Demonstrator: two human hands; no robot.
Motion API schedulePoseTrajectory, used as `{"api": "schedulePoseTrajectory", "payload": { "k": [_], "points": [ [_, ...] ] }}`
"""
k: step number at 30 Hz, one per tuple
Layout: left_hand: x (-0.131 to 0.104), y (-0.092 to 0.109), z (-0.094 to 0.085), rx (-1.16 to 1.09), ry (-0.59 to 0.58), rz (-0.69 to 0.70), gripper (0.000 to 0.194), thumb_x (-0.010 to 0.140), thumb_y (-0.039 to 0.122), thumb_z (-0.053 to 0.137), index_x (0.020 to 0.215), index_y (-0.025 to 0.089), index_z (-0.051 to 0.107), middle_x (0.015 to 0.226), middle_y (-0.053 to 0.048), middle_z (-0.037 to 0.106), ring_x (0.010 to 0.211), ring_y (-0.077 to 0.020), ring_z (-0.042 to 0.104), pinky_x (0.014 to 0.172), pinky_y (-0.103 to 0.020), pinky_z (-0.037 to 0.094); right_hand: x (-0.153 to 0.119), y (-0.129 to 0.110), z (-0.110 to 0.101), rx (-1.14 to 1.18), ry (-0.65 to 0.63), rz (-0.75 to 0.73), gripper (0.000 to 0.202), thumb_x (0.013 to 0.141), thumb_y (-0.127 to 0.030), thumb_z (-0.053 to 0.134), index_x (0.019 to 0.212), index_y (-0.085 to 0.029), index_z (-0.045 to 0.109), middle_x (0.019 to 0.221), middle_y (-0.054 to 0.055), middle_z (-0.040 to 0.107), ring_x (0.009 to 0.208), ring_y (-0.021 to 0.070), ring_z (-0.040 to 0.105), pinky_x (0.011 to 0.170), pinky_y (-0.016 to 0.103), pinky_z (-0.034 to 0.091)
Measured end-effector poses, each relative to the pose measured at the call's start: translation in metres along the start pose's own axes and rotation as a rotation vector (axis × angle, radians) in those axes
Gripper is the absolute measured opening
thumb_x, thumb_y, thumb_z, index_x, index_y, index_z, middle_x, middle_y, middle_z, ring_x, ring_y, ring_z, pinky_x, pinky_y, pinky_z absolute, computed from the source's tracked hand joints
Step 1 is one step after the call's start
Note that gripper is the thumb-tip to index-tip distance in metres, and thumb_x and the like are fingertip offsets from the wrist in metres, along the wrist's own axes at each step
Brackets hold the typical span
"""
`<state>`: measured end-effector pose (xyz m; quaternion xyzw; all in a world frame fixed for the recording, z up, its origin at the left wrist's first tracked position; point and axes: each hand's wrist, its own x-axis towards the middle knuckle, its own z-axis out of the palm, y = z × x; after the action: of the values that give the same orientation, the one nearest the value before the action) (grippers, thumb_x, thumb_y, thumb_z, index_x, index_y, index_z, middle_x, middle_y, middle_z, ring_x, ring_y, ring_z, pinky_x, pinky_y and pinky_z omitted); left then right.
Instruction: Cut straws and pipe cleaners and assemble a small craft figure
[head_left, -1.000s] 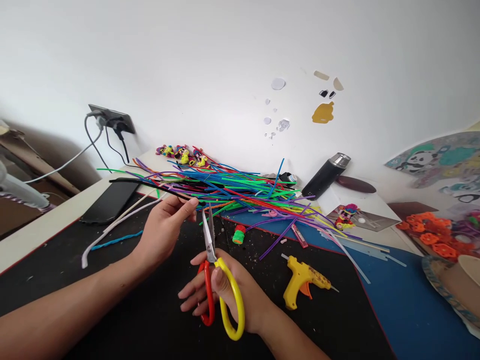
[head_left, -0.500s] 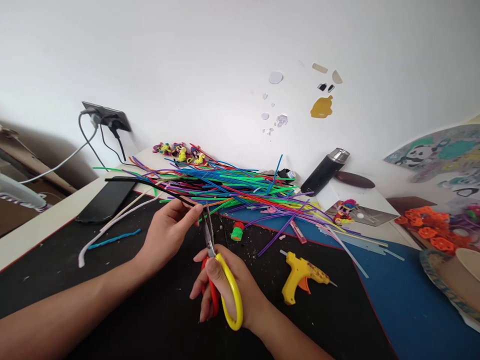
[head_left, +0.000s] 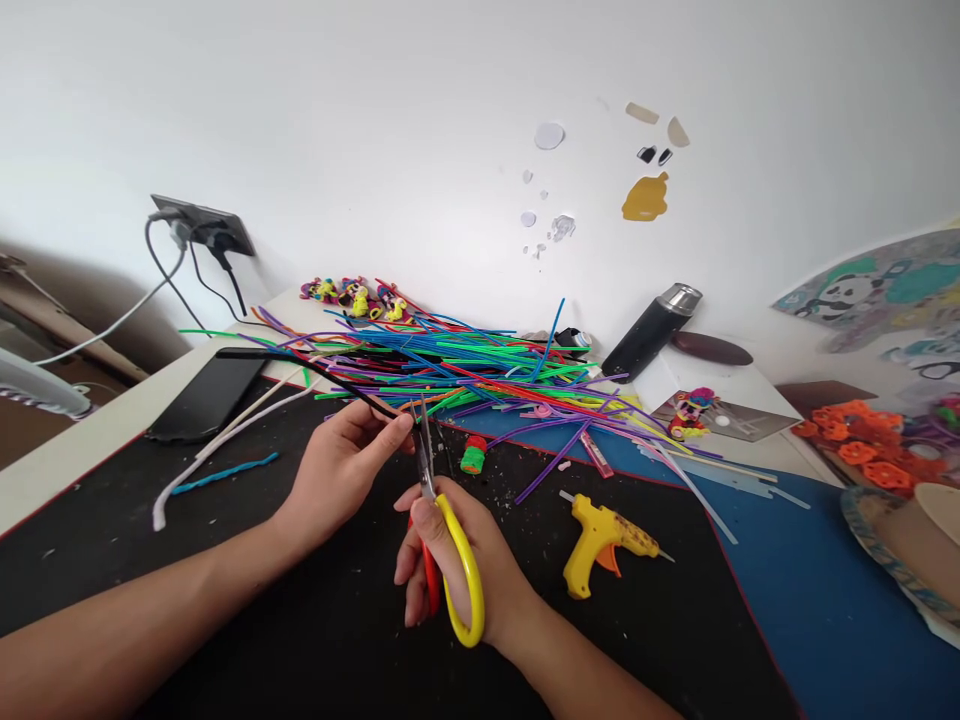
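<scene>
My left hand (head_left: 349, 465) pinches a black pipe cleaner (head_left: 322, 372) near its right end; the rest reaches up and left over the pile. My right hand (head_left: 465, 560) holds scissors (head_left: 469, 590) with one yellow and one red handle loop. Their blades point up, slightly apart, beside my left fingertips and the black end. Behind both hands lies a heap of coloured pipe cleaners (head_left: 450, 352). A small red and green coil (head_left: 473, 456) stands on the black mat (head_left: 315, 620) right of the blades.
A yellow glue gun (head_left: 604, 540) lies at right. Farther back are a black flask (head_left: 651, 332) and a small figure (head_left: 691, 412). At left lie a phone (head_left: 206, 398), pale strips and a twisted blue piece (head_left: 225, 473). Several figures (head_left: 354, 297) sit by the wall.
The view has shifted slightly. My left fingertips and the scissors sit a little farther right, with the blades still near the black end.
</scene>
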<state>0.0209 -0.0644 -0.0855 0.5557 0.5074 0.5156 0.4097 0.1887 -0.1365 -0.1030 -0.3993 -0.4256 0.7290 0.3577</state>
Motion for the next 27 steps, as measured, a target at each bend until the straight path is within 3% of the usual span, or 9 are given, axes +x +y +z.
{"api": "schedulePoseTrajectory", "payload": {
  "k": [27],
  "points": [
    [-0.0055,-0.0003,0.0046,0.031,-0.041,0.015,0.055,0.083,0.076,0.084,0.078,0.023,0.074,0.074,-0.005,0.080,0.071,-0.0244,0.077,0.070,-0.035,0.063,-0.0004,-0.0022,-0.0014,-0.038,0.051,0.029,0.070,0.088,-0.092,0.068,0.103,-0.025,0.054,0.055,-0.012,0.054,0.035,0.0110,0.053,0.037,0.020,0.041]
  ]
}}
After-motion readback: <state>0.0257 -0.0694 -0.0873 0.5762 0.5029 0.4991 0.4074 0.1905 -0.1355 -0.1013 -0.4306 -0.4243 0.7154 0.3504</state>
